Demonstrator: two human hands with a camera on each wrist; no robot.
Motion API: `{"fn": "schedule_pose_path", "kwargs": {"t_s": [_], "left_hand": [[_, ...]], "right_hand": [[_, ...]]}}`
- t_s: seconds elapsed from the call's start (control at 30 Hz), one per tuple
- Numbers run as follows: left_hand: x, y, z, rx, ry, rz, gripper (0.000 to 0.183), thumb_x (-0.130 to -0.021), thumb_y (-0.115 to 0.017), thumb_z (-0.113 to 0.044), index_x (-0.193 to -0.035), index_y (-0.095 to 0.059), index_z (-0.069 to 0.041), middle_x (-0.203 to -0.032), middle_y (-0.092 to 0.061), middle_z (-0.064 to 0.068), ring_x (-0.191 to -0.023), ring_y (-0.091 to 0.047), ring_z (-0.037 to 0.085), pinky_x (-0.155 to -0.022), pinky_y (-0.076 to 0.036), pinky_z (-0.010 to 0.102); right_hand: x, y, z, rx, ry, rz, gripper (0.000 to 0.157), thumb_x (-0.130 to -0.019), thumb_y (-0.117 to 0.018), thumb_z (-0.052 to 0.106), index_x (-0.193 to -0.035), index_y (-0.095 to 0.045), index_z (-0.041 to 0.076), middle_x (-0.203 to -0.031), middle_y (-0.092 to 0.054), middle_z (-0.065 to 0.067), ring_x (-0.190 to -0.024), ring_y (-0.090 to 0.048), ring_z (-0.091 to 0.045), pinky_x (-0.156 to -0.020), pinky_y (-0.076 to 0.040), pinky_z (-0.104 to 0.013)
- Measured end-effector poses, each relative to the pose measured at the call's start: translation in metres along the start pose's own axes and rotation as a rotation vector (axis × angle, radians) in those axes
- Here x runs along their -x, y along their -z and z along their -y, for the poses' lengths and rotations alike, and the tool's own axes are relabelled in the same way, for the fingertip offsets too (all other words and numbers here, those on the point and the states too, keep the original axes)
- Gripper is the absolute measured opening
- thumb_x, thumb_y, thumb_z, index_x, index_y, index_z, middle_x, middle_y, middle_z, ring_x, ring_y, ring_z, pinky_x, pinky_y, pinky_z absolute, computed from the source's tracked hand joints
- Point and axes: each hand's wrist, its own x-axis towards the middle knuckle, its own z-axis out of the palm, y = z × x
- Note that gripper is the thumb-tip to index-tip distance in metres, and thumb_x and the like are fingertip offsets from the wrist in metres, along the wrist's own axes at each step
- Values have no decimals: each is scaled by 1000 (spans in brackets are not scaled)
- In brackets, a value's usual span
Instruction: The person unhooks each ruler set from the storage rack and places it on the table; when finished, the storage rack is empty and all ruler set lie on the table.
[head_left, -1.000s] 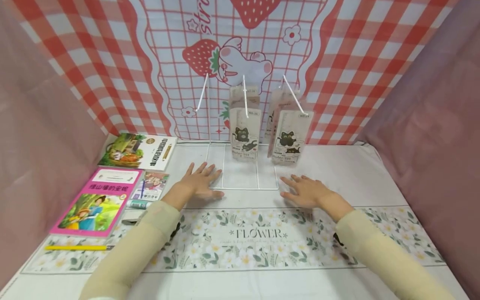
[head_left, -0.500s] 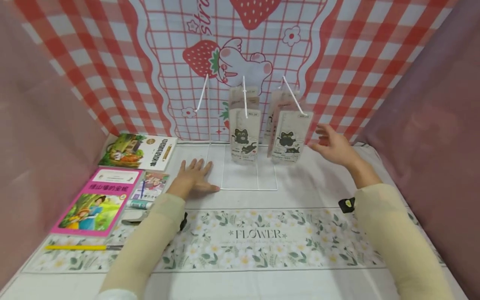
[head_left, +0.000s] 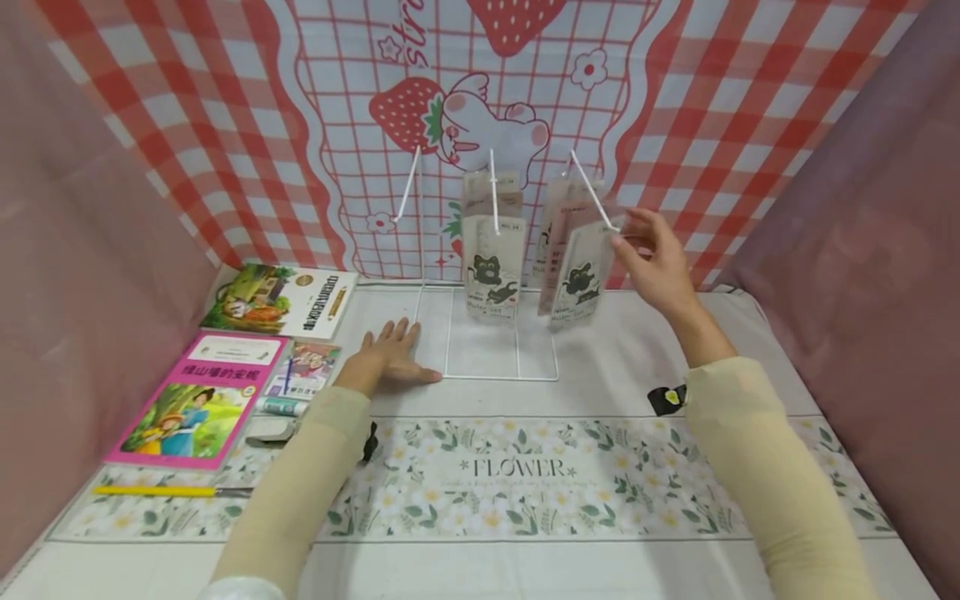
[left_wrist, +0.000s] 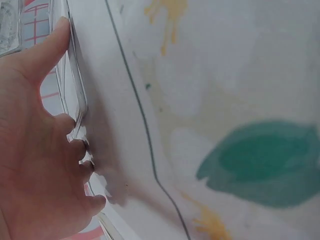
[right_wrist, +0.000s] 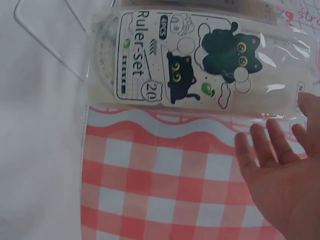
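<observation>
Two hands [head_left: 386, 354] [head_left: 663, 265], three rack hooks [head_left: 407, 184] [head_left: 494, 192] [head_left: 595, 191], two front packets [head_left: 493, 271] [head_left: 580, 271]

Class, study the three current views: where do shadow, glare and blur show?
Left wrist: a soft shadow beside the bare left hand on the white tablecloth; right wrist: glare along the edge of the clear rectangular plastic ruler-set packet; head: blur, the fine print under the dark FLOWER lettering unreadable.

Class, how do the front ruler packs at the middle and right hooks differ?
The right pack has the right hand at its top right corner; the middle pack is untouched. The right pack slants; the middle pack hangs nearly straight. Both are pale, with black cats.
</observation>
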Motion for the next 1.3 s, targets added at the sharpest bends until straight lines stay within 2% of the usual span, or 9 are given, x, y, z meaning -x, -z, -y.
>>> {"fn": "schedule_pose_path", "kwargs": {"t_s": [0.1, 0.17, 0.33, 0.53, 0.67, 0.8, 0.9, 1.0, 1.3], "left_hand": [[0, 0, 0, 12, 0, -2, 116, -78, -57, -74, -157, 1, -12, -165, 8, 14, -153, 6, 39, -122, 2, 63], [0, -1, -1, 18, 2, -4, 117, -78, -57, -74, -157, 1, -11, -165, 7, 15, -153, 6, 39, -122, 2, 64], [0, 0, -1, 24, 4, -8, 117, -78, -58, -74, -156, 0, -9, -165, 7, 15, -153, 6, 39, -122, 1, 63], [-2, -2, 0, 18, 6, -11, 117, -77, -57, -75, -157, 0, -10, -165, 7, 14, -153, 6, 38, -123, 1, 62], [-1, -1, -1, 18, 10, -11, 117, -78, -57, -74, -157, 0, -9, -165, 6, 15, -153, 5, 38, -123, 1, 62], [0, 0, -1, 16, 9, -12, 116, -79, -57, -73, -156, -1, -9, -165, 5, 16, -153, 4, 39, -123, 0, 63], [0, -1, -1, 16, 6, -6, 116, -79, -57, -73, -156, -1, -8, -165, 5, 16, -153, 4, 40, -123, 0, 63], [1, 0, -1, 9, 5, 3, 116, -79, -57, -73, -156, 0, -8, -165, 6, 16, -153, 5, 39, -123, -1, 63], [0, 3, -2, 2, 12, 14, 116, -79, -57, -72, -156, 1, -8, -165, 6, 16, -153, 5, 39, -123, -1, 62]], "right_hand": [[-1, -2, 2, -35, 26, -16, 43, -96, -58, 15, -137, -49, 6, -104, -57, 13, -92, -55, 6, -77, -46, -7], [-1, -2, 3, -53, 41, -25, 39, -96, -57, 12, -134, -51, 4, -95, -56, 16, -85, -55, 5, -73, -46, -7], [1, -3, 5, -75, 52, -43, 31, -96, -56, 7, -125, -54, -2, -86, -54, 14, -78, -55, 1, -69, -49, -6], [5, 0, 8, -26, 55, -41, 26, -96, -56, 7, -120, -54, -2, -85, -52, 14, -74, -56, -2, -68, -51, -8], [11, 3, 12, -27, 102, -16, 26, -95, -56, 1, -120, -53, -4, -85, -53, 13, -71, -55, -4, -64, -51, -10], [18, 7, 14, -34, 150, -19, 28, -92, -59, -2, -119, -54, -8, -87, -56, 16, -73, -53, 1, -63, -48, -7], [24, 10, 17, -56, 157, -14, 28, -90, -60, -3, -117, -55, -8, -87, -58, 18, -71, -56, 3, -64, -52, -6], [30, 14, 22, -81, 165, 1, 26, -90, -60, -5, -115, -55, -8, -85, -59, 15, -68, -59, 2, -65, -57, -12], [38, 24, 31, -108, 283, 0, 26, -86, -60, -13, -111, -54, -13, -81, -58, 11, -64, -64, 1, -64, -58, -14]]}}
